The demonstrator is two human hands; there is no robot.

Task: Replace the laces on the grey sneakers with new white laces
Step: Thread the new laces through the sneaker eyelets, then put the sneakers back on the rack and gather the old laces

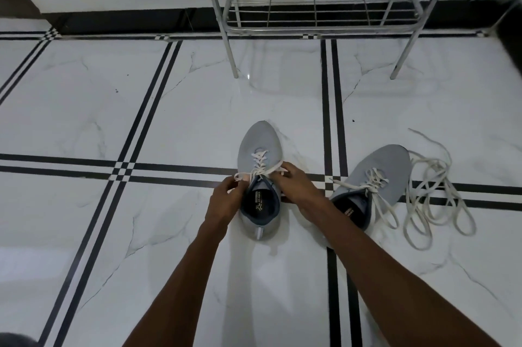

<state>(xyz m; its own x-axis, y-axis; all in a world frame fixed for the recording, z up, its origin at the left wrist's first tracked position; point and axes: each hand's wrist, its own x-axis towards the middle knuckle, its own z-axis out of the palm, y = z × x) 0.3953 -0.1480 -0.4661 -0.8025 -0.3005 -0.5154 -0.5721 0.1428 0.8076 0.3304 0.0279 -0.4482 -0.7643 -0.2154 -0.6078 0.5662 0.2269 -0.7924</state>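
Two grey sneakers stand on the floor. The nearer sneaker (258, 143) points away from me, with a white lace (260, 161) threaded through its eyelets. My left hand (226, 199) pinches one lace end at the shoe's left side. My right hand (293, 184) pinches the other end at the right side, above the shoe's opening. The second sneaker (381, 171) lies to the right, its white lace (377, 185) tied in a bow. A loose tangle of off-white laces (432, 194) lies beside it on the floor.
The floor is white marble tile (197, 109) with black double stripes. A metal wire rack (313, 7) stands at the back against a white wall with a black skirting.
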